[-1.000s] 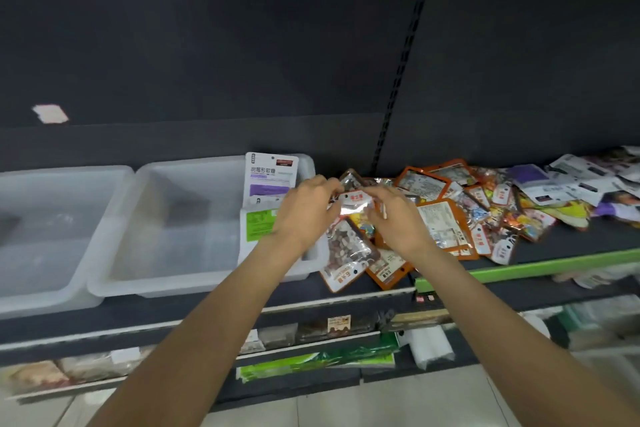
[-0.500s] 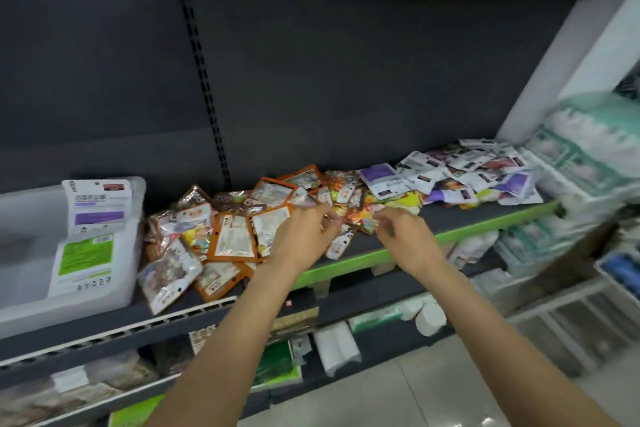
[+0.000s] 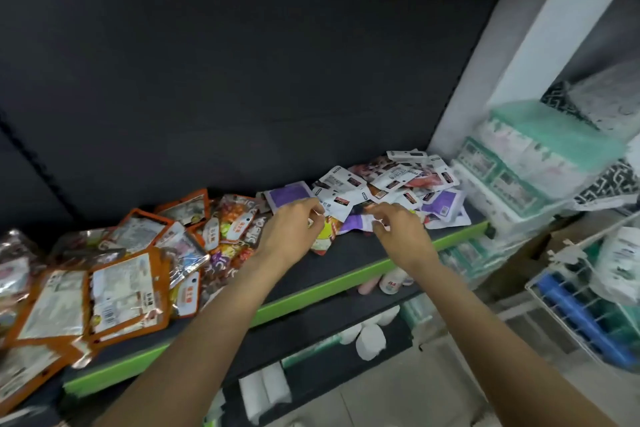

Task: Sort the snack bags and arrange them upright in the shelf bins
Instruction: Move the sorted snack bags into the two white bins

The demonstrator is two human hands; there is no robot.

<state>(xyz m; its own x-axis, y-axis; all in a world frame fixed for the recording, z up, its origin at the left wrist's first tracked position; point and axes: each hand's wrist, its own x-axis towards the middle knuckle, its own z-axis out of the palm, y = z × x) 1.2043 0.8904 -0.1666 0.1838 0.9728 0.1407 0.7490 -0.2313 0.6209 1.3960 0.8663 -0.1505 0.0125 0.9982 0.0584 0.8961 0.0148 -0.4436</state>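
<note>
On shelf (image 3: pixel 346 263) | orange bags (image 3: pixel 117 291) left | white-purple bags (image 3: pixel 391 180) behind hands

No text is legible at this resolution. The orange-edged snack bags (image 3: pixel 121 291) at the left of the shelf (image 3: pixel 311 298) carry white panels of fine print and a barcode, and the small orange tags on the packets beside them bear characters, all too blurred to make out. The white and purple packets (image 3: pixel 391 184) at the right show small dark label patches whose lettering likewise cannot be read.
</note>
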